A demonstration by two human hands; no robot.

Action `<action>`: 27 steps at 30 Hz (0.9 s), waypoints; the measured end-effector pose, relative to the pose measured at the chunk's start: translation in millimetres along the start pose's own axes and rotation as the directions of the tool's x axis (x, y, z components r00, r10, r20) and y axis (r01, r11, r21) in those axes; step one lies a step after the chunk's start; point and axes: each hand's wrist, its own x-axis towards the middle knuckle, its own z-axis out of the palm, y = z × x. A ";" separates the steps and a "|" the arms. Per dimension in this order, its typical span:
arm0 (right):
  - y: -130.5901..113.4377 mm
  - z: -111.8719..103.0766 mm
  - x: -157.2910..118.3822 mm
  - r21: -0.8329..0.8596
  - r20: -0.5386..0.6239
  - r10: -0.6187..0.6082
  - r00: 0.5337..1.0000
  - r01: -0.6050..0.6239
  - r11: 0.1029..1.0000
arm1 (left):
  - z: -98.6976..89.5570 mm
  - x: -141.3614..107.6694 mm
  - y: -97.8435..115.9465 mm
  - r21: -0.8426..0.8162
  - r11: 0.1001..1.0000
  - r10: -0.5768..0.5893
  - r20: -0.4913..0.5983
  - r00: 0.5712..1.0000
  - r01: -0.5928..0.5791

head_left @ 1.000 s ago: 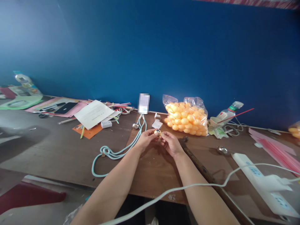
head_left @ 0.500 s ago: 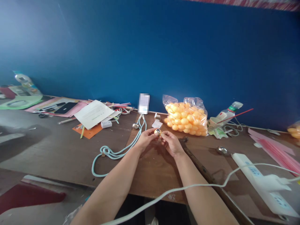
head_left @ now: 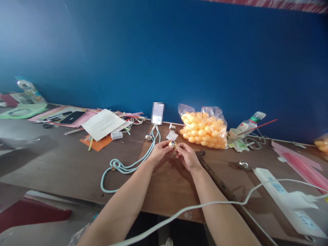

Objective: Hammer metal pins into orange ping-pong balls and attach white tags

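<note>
A small shiny ball, silver and yellow (head_left: pixel 172 145), is pinched between both hands above the brown table (head_left: pixel 164 191). My left hand (head_left: pixel 161 151) holds it from the left with closed fingers. From the right, my right hand (head_left: pixel 185 155) grips its edge with thumb and forefinger. Beyond the hands lie a small white card (head_left: pixel 172 136) and a little white box (head_left: pixel 172 127). A silver ball (head_left: pixel 148 137) rests beside a light-blue cord (head_left: pixel 128 169), to the left of my left hand. Behind and to the right stands a clear bag of yellow-orange balls (head_left: pixel 203 130).
A white cable (head_left: pixel 176 213) crosses over my right forearm to a power strip (head_left: pixel 287 201) at the right. Another silver piece (head_left: pixel 242 164) lies near the strip. Papers (head_left: pixel 102 124) and a phone (head_left: pixel 72 118) are at the left; a bottle (head_left: pixel 252 123) leans by the blue wall.
</note>
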 end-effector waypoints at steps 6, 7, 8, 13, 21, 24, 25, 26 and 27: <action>2.6 -1.2 1.2 -0.027 -0.017 -0.025 1.000 0.024 0.999 | 0.6 -0.1 0.5 0.019 1.000 0.009 -0.001 1.000 -0.009; 3.1 -1.6 1.4 -0.031 -0.020 -0.027 0.999 0.026 0.999 | 0.7 -0.2 0.6 0.024 1.000 0.010 -0.003 1.000 -0.010; 3.6 -1.9 1.6 -0.033 -0.021 -0.027 0.999 0.026 0.999 | 0.7 -0.4 0.6 0.029 1.000 0.009 -0.005 1.000 -0.009; 5.6 -3.2 2.4 -0.072 -0.023 -0.021 1.000 0.020 0.997 | 0.0 -1.0 0.3 0.074 0.997 0.003 -0.005 1.000 -0.003; 6.9 -4.4 3.1 -0.167 -0.045 -0.039 0.998 0.031 0.985 | 1.2 -1.6 0.6 0.073 0.997 -0.002 -0.004 1.000 0.002; 8.1 -4.4 3.5 -0.214 -0.060 -0.056 0.997 0.042 0.976 | 2.9 -2.2 1.1 0.006 1.000 -0.018 -0.002 1.000 0.018; 8.6 -4.1 3.7 -0.205 -0.060 -0.053 0.997 0.039 0.978 | 3.3 -2.4 1.1 -0.026 0.999 -0.027 -0.002 1.000 0.026; 9.1 -3.7 3.9 -0.179 -0.057 -0.045 0.997 0.034 0.983 | 3.6 -2.6 1.1 -0.061 0.997 -0.038 0.001 0.999 0.038; 9.6 -3.3 4.0 -0.140 -0.050 -0.033 0.998 0.026 0.990 | 3.8 -2.8 1.0 -0.098 0.994 -0.051 0.006 0.999 0.051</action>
